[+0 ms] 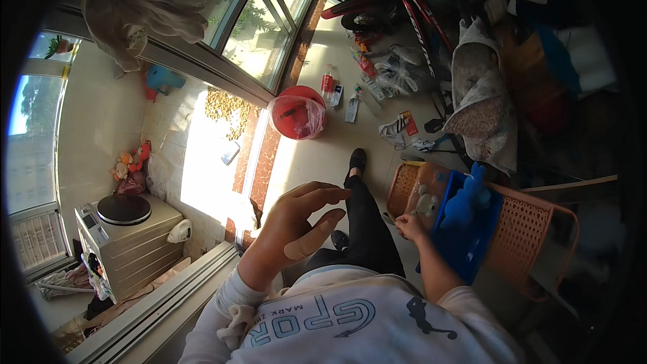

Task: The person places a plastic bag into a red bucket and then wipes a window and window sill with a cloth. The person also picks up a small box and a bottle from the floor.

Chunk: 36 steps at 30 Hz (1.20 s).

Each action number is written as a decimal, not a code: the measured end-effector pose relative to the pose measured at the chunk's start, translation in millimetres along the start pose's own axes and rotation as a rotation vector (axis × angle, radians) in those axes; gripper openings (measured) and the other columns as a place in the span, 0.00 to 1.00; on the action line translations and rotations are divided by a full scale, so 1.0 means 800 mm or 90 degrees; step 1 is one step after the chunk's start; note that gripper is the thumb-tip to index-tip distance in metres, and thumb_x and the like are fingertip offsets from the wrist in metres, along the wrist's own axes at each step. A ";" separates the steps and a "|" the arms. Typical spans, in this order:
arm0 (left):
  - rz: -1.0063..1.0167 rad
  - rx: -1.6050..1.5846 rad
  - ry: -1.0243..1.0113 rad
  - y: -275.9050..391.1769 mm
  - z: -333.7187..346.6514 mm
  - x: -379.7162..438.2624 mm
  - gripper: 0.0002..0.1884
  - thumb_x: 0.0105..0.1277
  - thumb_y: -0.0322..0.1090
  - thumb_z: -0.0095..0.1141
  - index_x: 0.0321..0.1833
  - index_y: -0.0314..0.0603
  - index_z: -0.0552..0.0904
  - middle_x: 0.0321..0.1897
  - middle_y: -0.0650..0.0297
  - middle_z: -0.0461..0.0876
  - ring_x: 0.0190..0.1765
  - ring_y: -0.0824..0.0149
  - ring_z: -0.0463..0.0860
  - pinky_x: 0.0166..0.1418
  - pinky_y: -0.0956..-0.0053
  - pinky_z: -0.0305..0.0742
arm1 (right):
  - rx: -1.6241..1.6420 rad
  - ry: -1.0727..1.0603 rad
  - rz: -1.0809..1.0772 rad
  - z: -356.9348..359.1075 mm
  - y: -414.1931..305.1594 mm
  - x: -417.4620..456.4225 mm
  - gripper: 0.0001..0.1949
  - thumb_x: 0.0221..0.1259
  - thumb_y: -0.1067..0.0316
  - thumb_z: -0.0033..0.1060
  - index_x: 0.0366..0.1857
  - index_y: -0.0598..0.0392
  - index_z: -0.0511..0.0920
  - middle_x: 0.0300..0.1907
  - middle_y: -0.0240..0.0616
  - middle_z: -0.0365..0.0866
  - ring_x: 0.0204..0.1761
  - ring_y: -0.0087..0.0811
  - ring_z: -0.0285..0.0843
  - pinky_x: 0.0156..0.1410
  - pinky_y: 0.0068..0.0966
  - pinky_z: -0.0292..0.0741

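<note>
My left hand [298, 227] is raised in front of my body, thumb and fingers apart, with nothing between them. An adhesive bandage [303, 246] lies near the base of its thumb. Lower and to the right, my right hand [410, 226] has its fingers curled beside an orange woven plastic chair [525, 232]; whether it grips anything is hidden. On the chair rests a blue plastic tray [467, 247], with a blue plush toy [466, 199] over it. A pale toy-like item [427, 201] shows beside the tray, close to my right hand.
Ahead stands a red bin [298, 111] with a plastic liner. Plastic bottles [327, 81], bags [399, 71] and packets lie on the floor. A bicycle [424, 35] and an open sack [477, 96] are at right. Left, past a sliding-door track [151, 308], stands a washing machine [136, 242].
</note>
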State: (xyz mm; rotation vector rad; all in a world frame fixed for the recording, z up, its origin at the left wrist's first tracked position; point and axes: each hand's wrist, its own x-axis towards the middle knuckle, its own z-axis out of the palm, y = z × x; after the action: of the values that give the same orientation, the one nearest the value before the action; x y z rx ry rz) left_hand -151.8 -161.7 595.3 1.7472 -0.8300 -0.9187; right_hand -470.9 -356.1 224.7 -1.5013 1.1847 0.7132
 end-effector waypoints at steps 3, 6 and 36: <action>-0.076 -0.014 0.039 -0.019 -0.037 0.064 0.19 0.67 0.29 0.57 0.60 0.28 0.86 0.53 0.48 0.88 0.56 0.56 0.87 0.63 0.66 0.78 | -0.085 0.005 -0.038 -0.019 -0.107 0.046 0.13 0.79 0.63 0.62 0.58 0.58 0.83 0.49 0.37 0.88 0.45 0.29 0.88 0.51 0.33 0.85; -0.109 -0.060 0.071 -0.054 -0.054 0.131 0.20 0.68 0.31 0.57 0.60 0.28 0.86 0.52 0.48 0.88 0.56 0.56 0.87 0.64 0.67 0.78 | 0.079 0.019 -0.084 -0.039 -0.204 0.091 0.13 0.77 0.63 0.63 0.56 0.59 0.84 0.44 0.38 0.89 0.45 0.27 0.87 0.52 0.30 0.83; -0.059 -0.022 0.183 -0.670 -0.110 0.348 0.21 0.63 0.35 0.61 0.53 0.25 0.88 0.49 0.42 0.88 0.49 0.53 0.89 0.55 0.65 0.81 | 0.048 0.581 -0.170 0.147 -0.310 0.859 0.19 0.62 0.54 0.77 0.46 0.56 0.82 0.44 0.48 0.90 0.48 0.48 0.90 0.53 0.45 0.81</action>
State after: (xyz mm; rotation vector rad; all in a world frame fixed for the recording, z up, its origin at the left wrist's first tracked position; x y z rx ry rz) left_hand 127.1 -194.1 53.7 1.8454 -0.5468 -0.7136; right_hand 6.3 -465.5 -330.4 -1.9355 1.5854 -0.2543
